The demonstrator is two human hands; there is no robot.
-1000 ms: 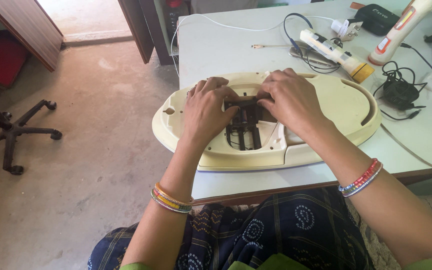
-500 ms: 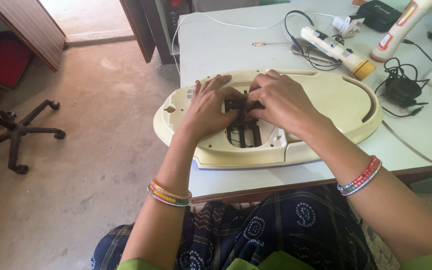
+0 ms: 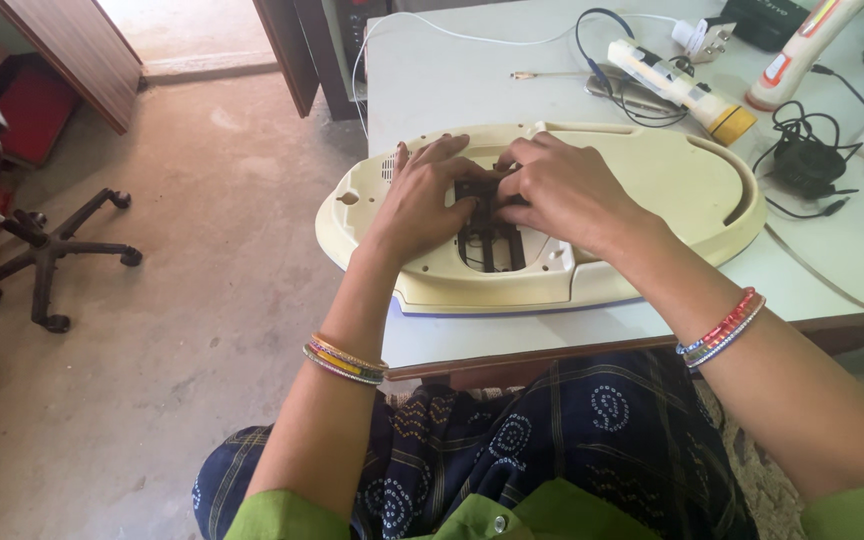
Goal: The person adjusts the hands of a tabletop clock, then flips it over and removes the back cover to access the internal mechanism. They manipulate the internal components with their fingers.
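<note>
Pressing inward from positions held slightly wider a second earlier, the left hand [image 3: 422, 200] and right hand [image 3: 562, 190] had curled fingers closed on the black insert [image 3: 487, 235] seated in the cream housing [image 3: 652, 175] on the surface [image 3: 442, 75].

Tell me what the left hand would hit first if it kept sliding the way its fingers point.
The left hand points up and right across the cream casing. Its fingertips already meet the black part in the opening, with the right hand directly beyond, so those likely come first; depth is hard to judge.
</note>
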